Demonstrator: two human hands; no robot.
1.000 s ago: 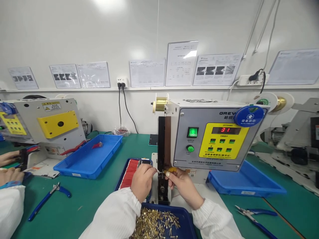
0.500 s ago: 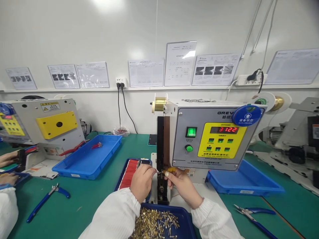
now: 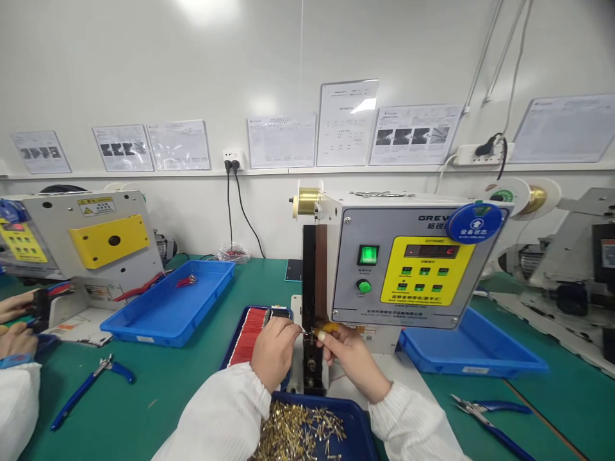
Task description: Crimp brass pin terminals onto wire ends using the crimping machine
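Note:
My left hand pinches a thin pale wire at the black press head of the crimping machine. From the other side, my right hand closes thumb and finger on a tiny brass-coloured pin at the same spot; a yellow cover shows on one fingertip. The two pinches almost meet over the machine's die, and the exact contact is too small to tell. Below lies a dark blue tray with many gold metal pins. Behind my left hand, a tray holds red wires in a row.
Blue-handled cutters lie at left, another pair of cutters at right. Blue trays stand at left and right. At far left, a co-worker's hands are at another machine.
My hands hold nearly the same position. The red digits on the machine's display have gone mostly dark. The co-worker's nearer hand and sleeve have shifted slightly.

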